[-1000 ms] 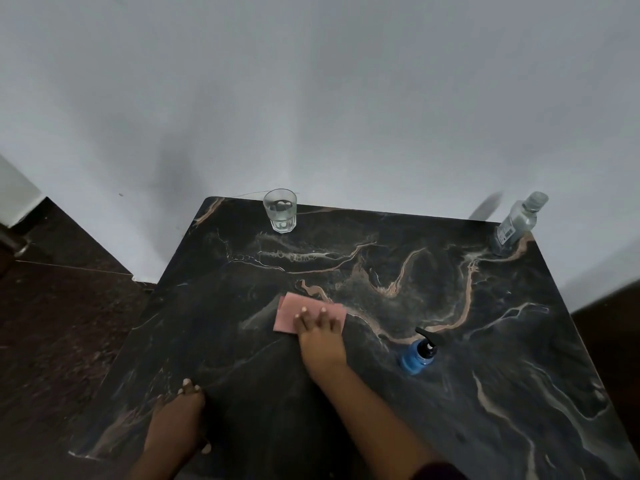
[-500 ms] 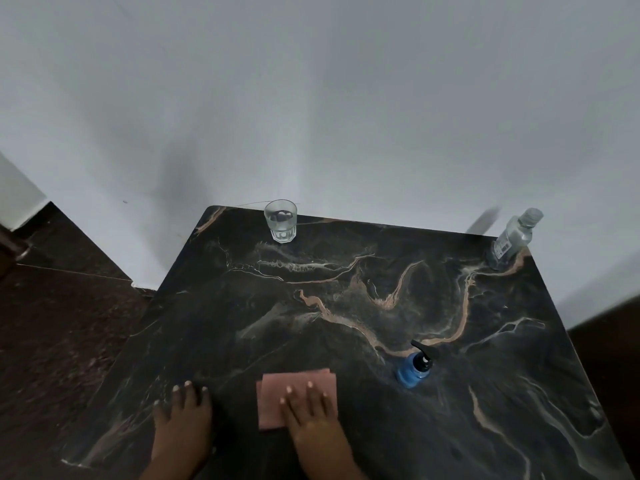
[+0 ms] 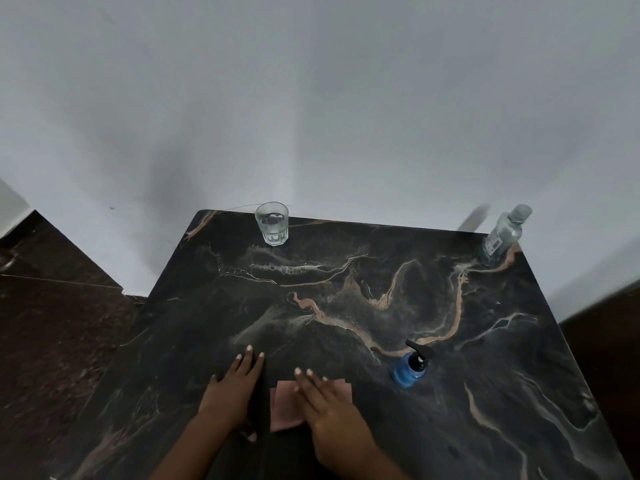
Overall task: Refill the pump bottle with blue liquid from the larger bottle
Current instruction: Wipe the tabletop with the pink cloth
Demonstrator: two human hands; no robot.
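The right hand point(image 3: 323, 398) lies flat with its fingers straight, pressing down on a pink cloth point(image 3: 287, 407) near the front edge of the worktop point(image 3: 346, 296). The cloth shows on both sides of the hand, with one corner past the little finger and a larger part towards the left. The left hand point(image 3: 235, 389) rests just beside the cloth, palm down on the dark stone, fingers straight and close together, holding nothing. A narrow strip of bare worktop separates the two hands.

To the right of the right hand, and a little farther back, stands the pump bottle point(image 3: 410, 367). It is upright, blue in its body, with a black pump head whose spout points to the back left. It stands apart from the cloth and from both hands.

Well beyond it, at the far right corner of the worktop, stands the larger bottle point(image 3: 502, 235), clear plastic with a label on its side and a cap on top. Its contents look pale rather than strongly blue, and the fill level cannot be told.

At the far left edge, near the wall point(image 3: 311, 98), a clear drinking glass point(image 3: 272, 223) stands upright.
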